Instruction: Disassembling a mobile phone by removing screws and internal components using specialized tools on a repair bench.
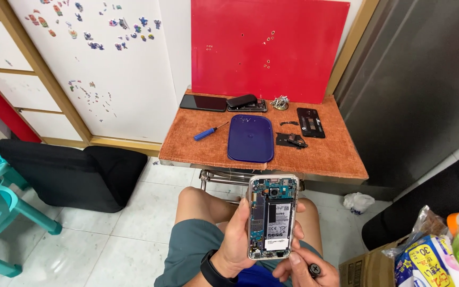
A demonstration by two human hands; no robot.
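Note:
My left hand point(236, 239) grips an opened smartphone point(272, 217), back cover off, so its circuit board and white-labelled battery show. It holds the phone upright over my knees. My right hand point(305, 268) sits at the phone's lower right corner, fingers curled around a dark screwdriver handle point(314, 270) whose butt end faces the camera. A dark watch band circles my left wrist.
A small table with an orange cloth point(213, 143) carries a blue tray point(250, 137), a blue screwdriver point(208, 132), two dark phones point(203, 102), a black case, phone parts point(311, 122) and a red board behind. A teal chair stands left, and a snack box right.

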